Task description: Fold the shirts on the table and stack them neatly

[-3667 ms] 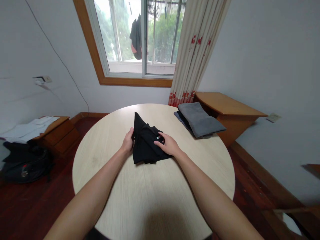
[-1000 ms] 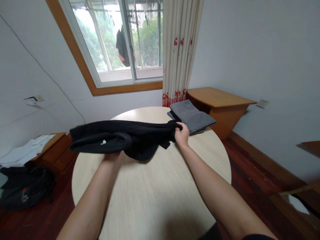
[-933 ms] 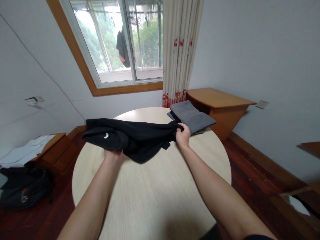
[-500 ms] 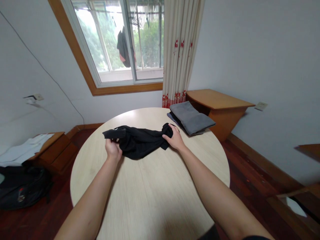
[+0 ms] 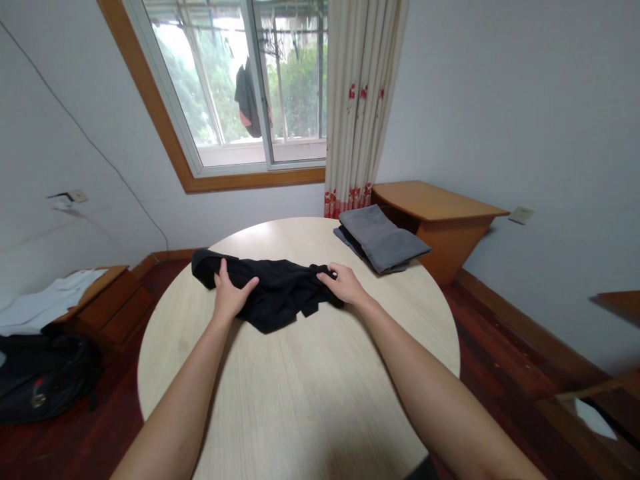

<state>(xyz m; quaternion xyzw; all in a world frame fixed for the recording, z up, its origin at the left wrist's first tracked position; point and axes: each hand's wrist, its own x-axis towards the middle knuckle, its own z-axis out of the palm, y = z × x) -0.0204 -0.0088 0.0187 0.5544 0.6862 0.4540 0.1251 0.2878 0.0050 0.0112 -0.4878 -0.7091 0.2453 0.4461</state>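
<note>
A crumpled black garment (image 5: 275, 287) lies stretched sideways across the round table (image 5: 300, 387), with a band-like edge at its left end. My left hand (image 5: 231, 293) rests on the left part of the cloth, its thumb and a finger spread apart on top; the other fingers are partly hidden. At the right end, my right hand (image 5: 345, 283) pinches a bunched part of the garment between thumb and fingers. The kind of garment cannot be made out.
Folded grey and dark clothes (image 5: 383, 240) lie stacked at the table's far right edge. Behind them stand a wooden desk (image 5: 435, 200) and a curtain (image 5: 357, 120) beside the window. A black bag (image 5: 45, 377) sits on the floor at left, near a low wooden cabinet (image 5: 117, 300).
My left hand has gone from under the band end to lying on top of the cloth. The garment is lower and flatter on the table; my right hand has shifted slightly left and down.
</note>
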